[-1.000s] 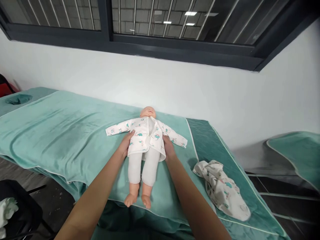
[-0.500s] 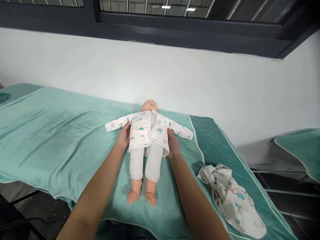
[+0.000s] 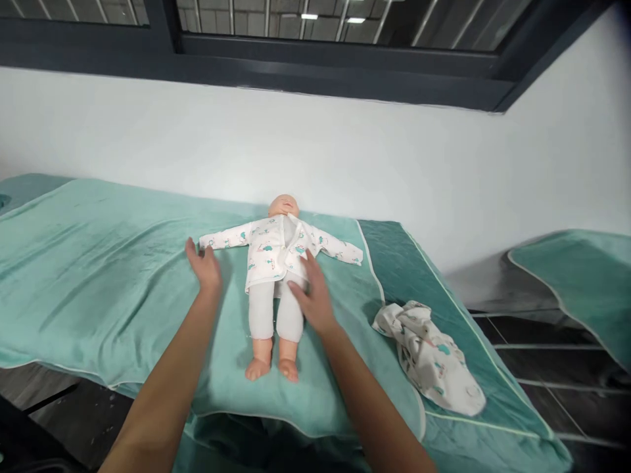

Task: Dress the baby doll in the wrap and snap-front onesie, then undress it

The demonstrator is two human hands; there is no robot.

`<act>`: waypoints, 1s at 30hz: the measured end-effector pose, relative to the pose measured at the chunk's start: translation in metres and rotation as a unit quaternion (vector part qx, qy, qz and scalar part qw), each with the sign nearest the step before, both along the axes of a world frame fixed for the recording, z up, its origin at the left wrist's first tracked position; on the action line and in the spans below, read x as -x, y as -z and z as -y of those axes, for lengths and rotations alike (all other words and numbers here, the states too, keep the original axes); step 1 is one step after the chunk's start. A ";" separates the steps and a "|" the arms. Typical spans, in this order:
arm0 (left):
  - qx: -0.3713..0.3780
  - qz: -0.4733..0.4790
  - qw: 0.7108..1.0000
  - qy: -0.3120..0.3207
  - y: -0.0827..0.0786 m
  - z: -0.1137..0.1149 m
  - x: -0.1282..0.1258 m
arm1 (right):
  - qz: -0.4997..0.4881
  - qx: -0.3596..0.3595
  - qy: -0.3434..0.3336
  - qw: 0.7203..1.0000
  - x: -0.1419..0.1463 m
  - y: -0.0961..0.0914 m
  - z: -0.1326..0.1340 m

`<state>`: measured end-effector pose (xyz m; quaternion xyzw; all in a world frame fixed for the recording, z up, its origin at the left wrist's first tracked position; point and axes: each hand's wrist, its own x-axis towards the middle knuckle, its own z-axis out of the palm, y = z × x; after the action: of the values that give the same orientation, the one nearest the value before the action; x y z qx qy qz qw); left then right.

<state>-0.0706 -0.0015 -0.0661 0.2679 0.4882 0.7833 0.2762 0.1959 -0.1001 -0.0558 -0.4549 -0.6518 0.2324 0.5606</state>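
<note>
A baby doll (image 3: 274, 263) lies on its back on a teal towel (image 3: 113, 263), head toward the wall, feet toward me. It wears a white printed jacket (image 3: 269, 251) with the sleeves spread out and white leggings. My left hand (image 3: 204, 267) hovers open just left of the doll, near the left sleeve, holding nothing. My right hand (image 3: 311, 292) lies open on the doll's right hip and the jacket's lower hem.
A crumpled white printed garment (image 3: 428, 358) lies on the darker teal cover (image 3: 414, 276) to the right of the doll. A white wall and a dark window frame stand behind. Another teal-covered bed (image 3: 576, 282) is at far right. The floor is dark.
Both hands have let go of the doll's sides. The left hand moved out to the left and opened; the right hand slid onto the doll's hip. The view shifted slightly.
</note>
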 end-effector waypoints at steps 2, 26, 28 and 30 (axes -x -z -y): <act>-0.002 -0.125 0.992 -0.008 0.003 0.010 -0.004 | 0.074 -0.029 0.000 0.997 0.007 -0.003 0.008; 0.015 -0.455 0.878 0.149 -0.004 0.086 -0.022 | 0.365 0.074 0.209 0.904 -0.108 -0.018 0.112; 0.000 -0.467 0.868 0.167 -0.005 0.104 -0.026 | 0.365 0.171 0.263 0.876 -0.139 -0.028 0.126; -0.027 -0.479 0.857 0.188 -0.009 0.125 -0.034 | 0.328 0.264 0.273 0.865 -0.161 -0.039 0.135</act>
<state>-0.0367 -0.1265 -0.0568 0.7040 0.4794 0.5041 0.1432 0.3567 -0.2348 -0.0163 -0.7952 -0.5628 0.0706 0.2144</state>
